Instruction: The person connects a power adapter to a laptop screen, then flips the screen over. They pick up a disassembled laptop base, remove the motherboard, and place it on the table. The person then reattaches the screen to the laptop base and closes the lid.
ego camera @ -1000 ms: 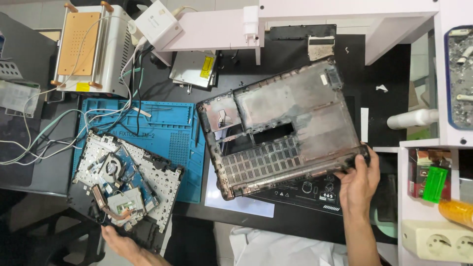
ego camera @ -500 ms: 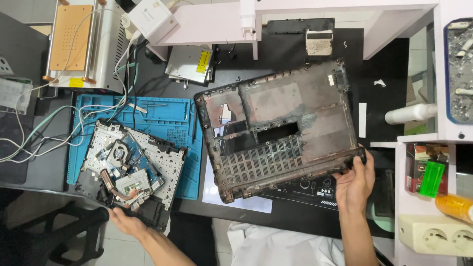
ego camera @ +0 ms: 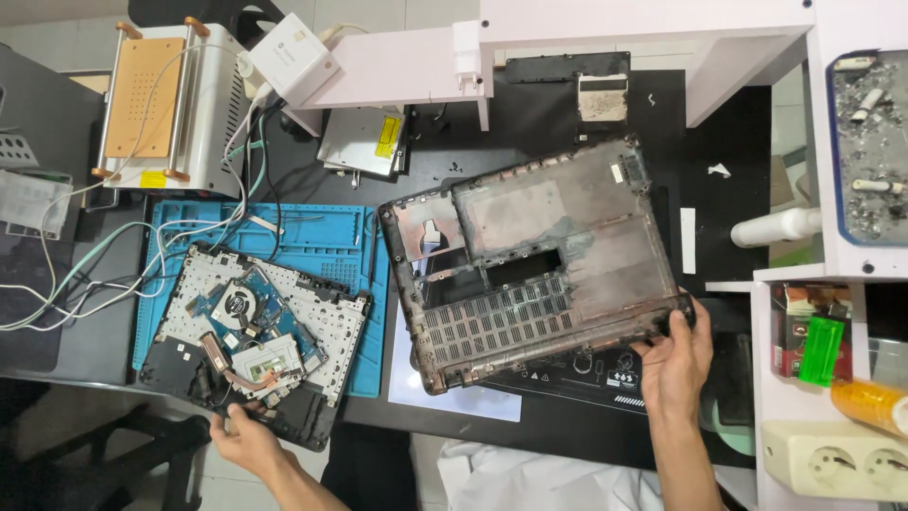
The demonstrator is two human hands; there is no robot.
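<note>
Over the black desk, the right hand pinches the laptop bottom case; the left hand grips the keyboard assembly. Support both edges evenly.

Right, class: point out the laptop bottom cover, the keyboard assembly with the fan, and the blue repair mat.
Laptop bottom cover (ego camera: 530, 265), head view: its dusty inner face.
Keyboard assembly (ego camera: 326, 326), head view: pale perforated backing, right of the fan.
Blue repair mat (ego camera: 317, 241), head view: bare upper part.
</note>
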